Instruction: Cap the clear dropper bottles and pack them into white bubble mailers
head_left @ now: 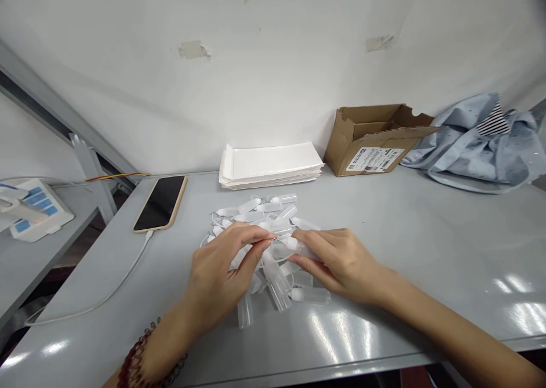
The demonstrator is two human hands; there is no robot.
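A pile of small translucent plastic bottles (277, 285) with white caps and thin loops lies on the grey table, under and around both hands. My right hand (341, 257) holds one bottle (303, 249) on its side, with its white cap pointing left. At that bottle's tip, my left hand (226, 274) pinches thumb and forefinger together on something thin, perhaps a needle tip or cap, too small to make out. The two hands are close together over the pile without touching.
A stack of white trays or cards (273, 163) stands against the wall, beside an open cardboard box (375, 143). Blue cloth (478, 143) lies at the right. A phone (161, 203) with a charging cable (123, 280) is at the left, past it a power strip (40, 209).
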